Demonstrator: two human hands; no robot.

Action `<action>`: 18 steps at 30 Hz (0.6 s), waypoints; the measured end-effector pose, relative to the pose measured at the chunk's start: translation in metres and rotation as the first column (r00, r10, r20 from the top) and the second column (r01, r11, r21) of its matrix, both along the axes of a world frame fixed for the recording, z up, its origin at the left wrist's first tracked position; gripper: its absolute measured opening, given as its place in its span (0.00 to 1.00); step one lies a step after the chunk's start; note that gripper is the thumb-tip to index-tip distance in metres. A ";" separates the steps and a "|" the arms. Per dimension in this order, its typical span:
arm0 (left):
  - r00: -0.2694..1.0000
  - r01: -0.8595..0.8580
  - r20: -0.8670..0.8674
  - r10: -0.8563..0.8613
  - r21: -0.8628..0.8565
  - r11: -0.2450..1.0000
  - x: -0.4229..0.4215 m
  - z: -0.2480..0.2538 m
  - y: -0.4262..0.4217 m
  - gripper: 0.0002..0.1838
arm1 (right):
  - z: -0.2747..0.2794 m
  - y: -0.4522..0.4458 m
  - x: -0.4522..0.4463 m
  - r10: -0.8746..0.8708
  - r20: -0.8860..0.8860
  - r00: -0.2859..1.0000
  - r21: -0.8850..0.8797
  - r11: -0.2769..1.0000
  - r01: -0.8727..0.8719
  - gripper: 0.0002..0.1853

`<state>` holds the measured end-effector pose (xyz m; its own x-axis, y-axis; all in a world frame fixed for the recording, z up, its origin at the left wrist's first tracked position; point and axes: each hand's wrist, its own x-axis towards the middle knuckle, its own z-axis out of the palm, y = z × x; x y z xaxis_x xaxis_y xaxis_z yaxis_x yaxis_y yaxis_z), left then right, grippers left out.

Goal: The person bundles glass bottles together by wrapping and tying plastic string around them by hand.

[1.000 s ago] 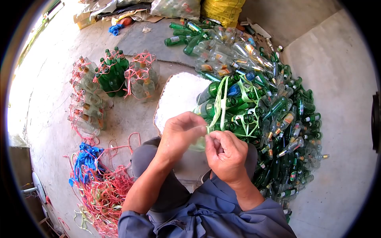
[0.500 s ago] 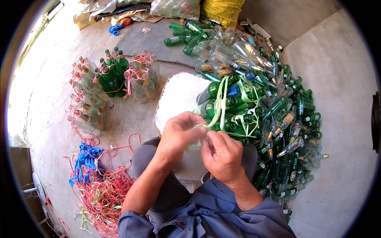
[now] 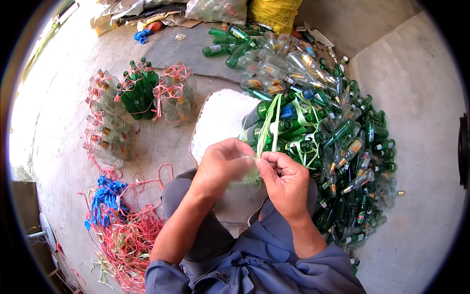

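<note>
Light green plastic twine (image 3: 265,134) runs from a cluster of green bottles (image 3: 299,128) down to both hands in front of my lap. My left hand (image 3: 226,164), partly blurred, pinches the twine where the strands come together. Close beside it on the right, my right hand (image 3: 284,179) grips the twine between thumb and forefinger. More twine loops around the necks of the bottles, which lie on their sides with mouths toward me. The loose twine ends under my left hand are hard to make out.
A white board (image 3: 215,115) lies ahead. Bundled clear bottles (image 3: 105,130) and tied green bottles (image 3: 138,93) stand at left. Tangled pink twine (image 3: 134,235) and blue strips (image 3: 107,198) lie near my left knee. A large bottle heap (image 3: 350,161) fills the right side, with a yellow sack (image 3: 274,14) behind.
My right hand has turned and shifted slightly right and up. The twine between the bottles and my hands now hangs straighter, its strands drawn together at my fingertips.
</note>
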<state>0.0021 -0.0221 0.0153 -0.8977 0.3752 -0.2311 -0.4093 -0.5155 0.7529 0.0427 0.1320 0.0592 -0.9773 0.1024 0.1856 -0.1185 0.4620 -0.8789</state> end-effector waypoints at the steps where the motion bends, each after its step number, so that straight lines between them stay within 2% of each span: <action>1: 1.000 0.006 0.003 -0.006 0.013 1.000 0.000 0.000 0.000 0.09 | -0.001 0.000 -0.001 -0.001 0.009 1.000 -0.004 1.000 0.001 0.05; 7: 0.998 0.059 0.026 -0.062 0.100 0.993 -0.001 -0.004 -0.004 0.08 | 0.001 0.006 -0.005 0.026 0.266 0.964 -0.231 0.972 0.037 0.06; 12: 0.990 0.105 0.076 -0.116 0.138 0.985 -0.003 -0.007 -0.003 0.08 | -0.001 0.001 -0.002 -0.045 0.204 0.978 -0.252 0.963 0.097 0.06; 15: 0.993 0.072 0.084 -0.084 0.133 0.988 -0.001 -0.004 -0.001 0.08 | 0.001 0.001 -0.002 -0.048 0.194 0.980 -0.234 0.968 0.094 0.06; 18: 1.000 0.015 -0.006 -0.015 0.010 1.000 0.002 0.004 -0.005 0.08 | 0.003 0.001 -0.001 -0.067 0.174 0.982 -0.239 0.965 0.108 0.06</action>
